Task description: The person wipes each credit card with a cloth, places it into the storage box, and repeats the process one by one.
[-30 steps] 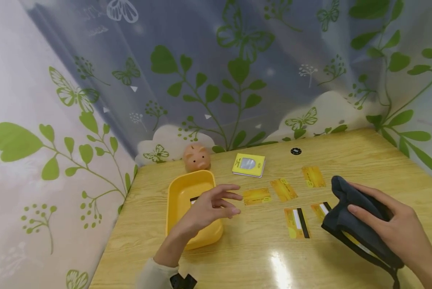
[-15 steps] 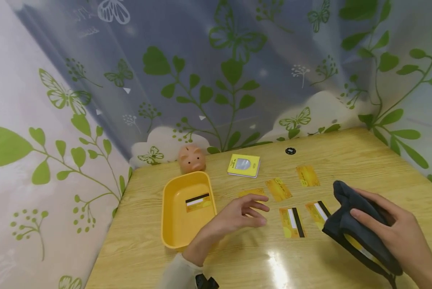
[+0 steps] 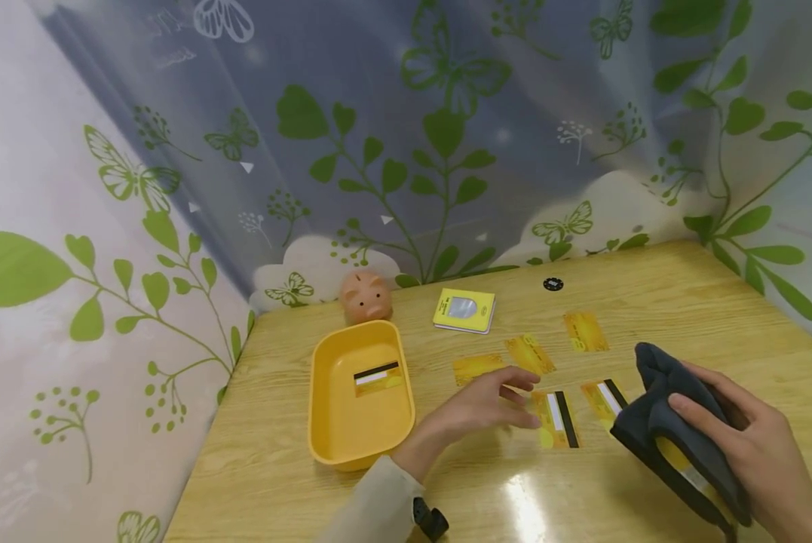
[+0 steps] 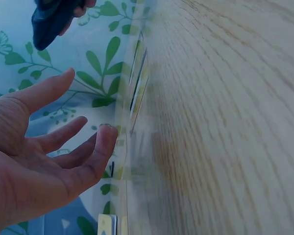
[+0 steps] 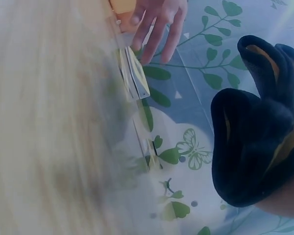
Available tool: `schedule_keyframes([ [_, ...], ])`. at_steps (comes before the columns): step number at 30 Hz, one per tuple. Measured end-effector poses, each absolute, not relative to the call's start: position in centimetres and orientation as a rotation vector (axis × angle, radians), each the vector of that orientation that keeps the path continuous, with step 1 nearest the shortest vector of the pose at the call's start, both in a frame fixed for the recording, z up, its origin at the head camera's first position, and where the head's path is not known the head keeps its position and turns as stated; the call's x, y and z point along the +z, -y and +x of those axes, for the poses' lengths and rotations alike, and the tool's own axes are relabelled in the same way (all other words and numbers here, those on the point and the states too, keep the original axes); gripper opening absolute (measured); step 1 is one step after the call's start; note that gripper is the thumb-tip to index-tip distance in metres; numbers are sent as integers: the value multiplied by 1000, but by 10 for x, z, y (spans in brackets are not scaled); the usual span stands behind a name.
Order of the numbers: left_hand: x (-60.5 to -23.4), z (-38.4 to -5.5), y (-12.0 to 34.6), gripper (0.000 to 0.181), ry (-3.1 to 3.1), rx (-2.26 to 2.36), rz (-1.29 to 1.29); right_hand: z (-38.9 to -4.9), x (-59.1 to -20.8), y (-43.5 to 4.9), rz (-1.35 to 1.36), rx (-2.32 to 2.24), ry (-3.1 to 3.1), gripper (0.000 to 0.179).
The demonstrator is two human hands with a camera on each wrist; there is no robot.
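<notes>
My left hand (image 3: 490, 407) hovers over the table, fingers loosely bent, with nothing between them. Its fingertips are nearest to a striped orange card (image 3: 558, 419), whose left edge they partly cover. In the left wrist view, that hand (image 4: 54, 152) is held apart from the table surface. On the right, my right hand (image 3: 752, 434) grips a dark blue cloth pouch (image 3: 663, 407) with thumb on top. The pouch is tilted, and something yellow and white shows through its opening. Its folded fabric (image 5: 250, 142) fills the right side of the right wrist view.
More orange cards (image 3: 585, 332) lie face up behind the hands, and another striped card (image 3: 602, 398) sits beside the pouch. One card (image 3: 377, 378) is in the yellow tray (image 3: 316, 411). Behind are a piggy bank (image 3: 367, 298), a yellow booklet (image 3: 464, 310) and a black chip (image 3: 553, 284).
My left hand has moved right, from over the tray to the near striped card, uncovering the card in the tray. My right hand still grips the pouch at nearly the same spot.
</notes>
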State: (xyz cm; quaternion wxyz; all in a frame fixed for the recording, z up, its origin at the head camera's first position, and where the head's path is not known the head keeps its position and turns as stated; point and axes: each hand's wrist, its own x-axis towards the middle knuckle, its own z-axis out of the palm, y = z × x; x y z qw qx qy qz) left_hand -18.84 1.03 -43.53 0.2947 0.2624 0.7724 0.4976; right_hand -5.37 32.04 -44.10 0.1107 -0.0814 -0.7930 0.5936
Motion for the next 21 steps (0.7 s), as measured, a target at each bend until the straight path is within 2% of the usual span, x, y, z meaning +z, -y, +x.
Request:
schedule_keyframes([
  [4, -440, -188, -23, 61, -2129, 1254, 660, -60, -438, -317, -223, 1900, 2179, 48],
  [10, -448, -187, -41, 69, -2351, 1012, 746, -70, -432, -312, -90, 2058, 1953, 46],
  [21, -454, -181, -57, 80, -2613, 668, 818, -84, -420, -310, -6, 2165, 1741, 44],
])
